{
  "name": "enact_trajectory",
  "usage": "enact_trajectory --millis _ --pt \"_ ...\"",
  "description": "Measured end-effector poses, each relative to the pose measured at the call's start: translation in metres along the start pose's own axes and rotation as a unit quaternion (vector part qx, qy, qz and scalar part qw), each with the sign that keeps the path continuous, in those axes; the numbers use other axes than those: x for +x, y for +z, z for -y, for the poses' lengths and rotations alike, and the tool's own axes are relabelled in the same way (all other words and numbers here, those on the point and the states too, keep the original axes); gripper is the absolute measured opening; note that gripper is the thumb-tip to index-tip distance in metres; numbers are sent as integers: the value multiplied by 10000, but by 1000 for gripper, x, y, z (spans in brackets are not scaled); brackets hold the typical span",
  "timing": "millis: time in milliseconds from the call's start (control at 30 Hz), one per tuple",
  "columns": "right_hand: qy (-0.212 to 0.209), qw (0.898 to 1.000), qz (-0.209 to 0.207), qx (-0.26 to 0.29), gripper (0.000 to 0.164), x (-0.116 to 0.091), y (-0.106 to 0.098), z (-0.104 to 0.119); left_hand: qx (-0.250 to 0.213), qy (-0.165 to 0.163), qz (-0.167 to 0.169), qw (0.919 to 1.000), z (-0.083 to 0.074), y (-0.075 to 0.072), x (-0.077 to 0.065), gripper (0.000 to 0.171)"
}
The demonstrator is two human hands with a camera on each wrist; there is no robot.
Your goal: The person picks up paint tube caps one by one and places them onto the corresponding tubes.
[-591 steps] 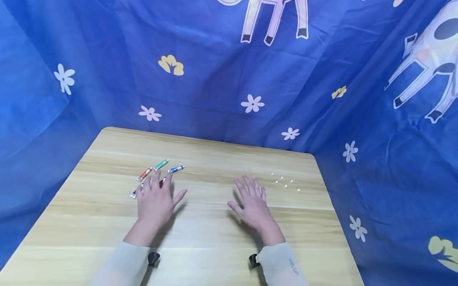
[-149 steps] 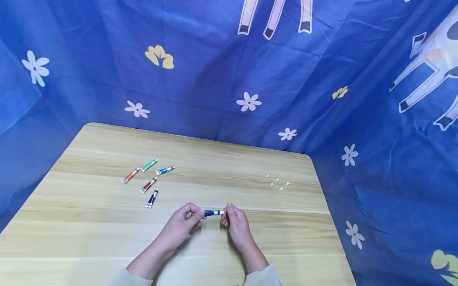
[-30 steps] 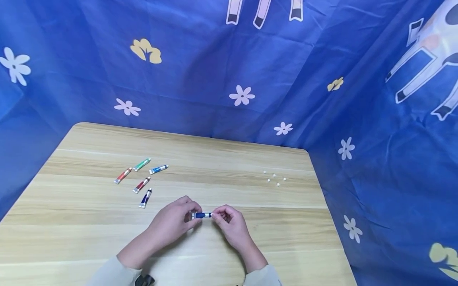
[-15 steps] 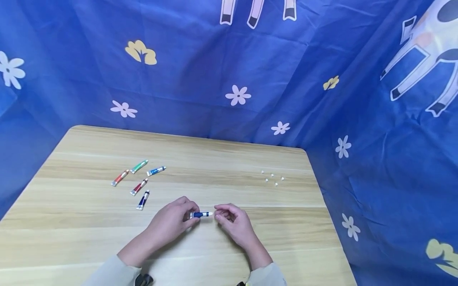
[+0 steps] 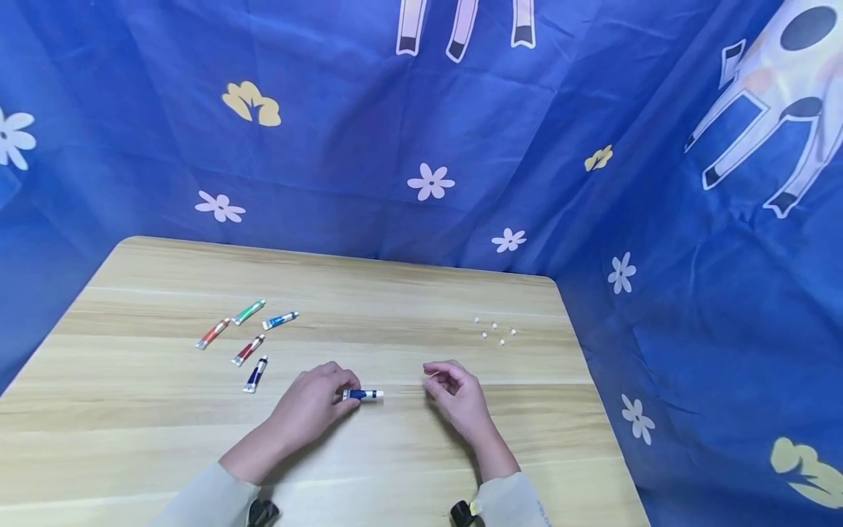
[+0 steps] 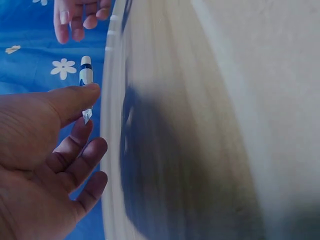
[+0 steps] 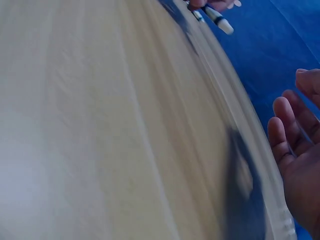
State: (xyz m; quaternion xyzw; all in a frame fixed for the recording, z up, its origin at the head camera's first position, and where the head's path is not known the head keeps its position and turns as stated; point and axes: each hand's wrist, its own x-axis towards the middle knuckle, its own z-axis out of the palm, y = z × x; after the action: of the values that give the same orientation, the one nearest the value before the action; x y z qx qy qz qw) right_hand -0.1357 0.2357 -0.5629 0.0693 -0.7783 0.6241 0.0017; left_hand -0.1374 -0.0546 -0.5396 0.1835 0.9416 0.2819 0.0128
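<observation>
My left hand [image 5: 316, 401] pinches a small dark-blue paint tube [image 5: 364, 394] between thumb and fingers, a little left of the table's middle. The tube lies sideways in the head view, its white-capped end pointing right. In the left wrist view the tube [image 6: 86, 75] sticks out past the thumb, with the white cap [image 6: 86, 60] on its end. My right hand [image 5: 459, 399] is apart from the tube, to its right, with fingers loosely bent and nothing seen between them. The right wrist view shows the same capped tube [image 7: 219, 20] at the top edge.
Several paint tubes lie at the left: green [image 5: 249, 312], orange-red [image 5: 213, 334], light blue [image 5: 279, 320], dark red [image 5: 248, 350] and dark blue [image 5: 255, 375]. Several small white caps [image 5: 495, 326] are scattered at the right. Blue patterned cloth [image 5: 369, 146] stands behind the wooden table [image 5: 369, 293].
My right hand has let go of the tube's capped end and drawn away to the right. The left hand keeps hold of the tube. Since the earliest frame, one fewer cap lies at the right.
</observation>
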Motion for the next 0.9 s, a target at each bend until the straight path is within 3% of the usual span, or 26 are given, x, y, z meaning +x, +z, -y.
enact_trajectory --millis 300,533,733,900 --pt "-209 9975 -643 -213 30 17 -42 -5 115 236 -74 9996 3 -3 16 19" --pt "-83 9933 -1150 -95 29 30 -75 -16 231 309 -138 9992 6 -5 27 18" --pt "99 9880 -1540 -25 28 29 -87 -22 258 306 -118 9991 7 -4 32 17" --pt "290 9862 -1625 146 29 30 -94 -23 249 233 6 9994 8 -6 37 16"
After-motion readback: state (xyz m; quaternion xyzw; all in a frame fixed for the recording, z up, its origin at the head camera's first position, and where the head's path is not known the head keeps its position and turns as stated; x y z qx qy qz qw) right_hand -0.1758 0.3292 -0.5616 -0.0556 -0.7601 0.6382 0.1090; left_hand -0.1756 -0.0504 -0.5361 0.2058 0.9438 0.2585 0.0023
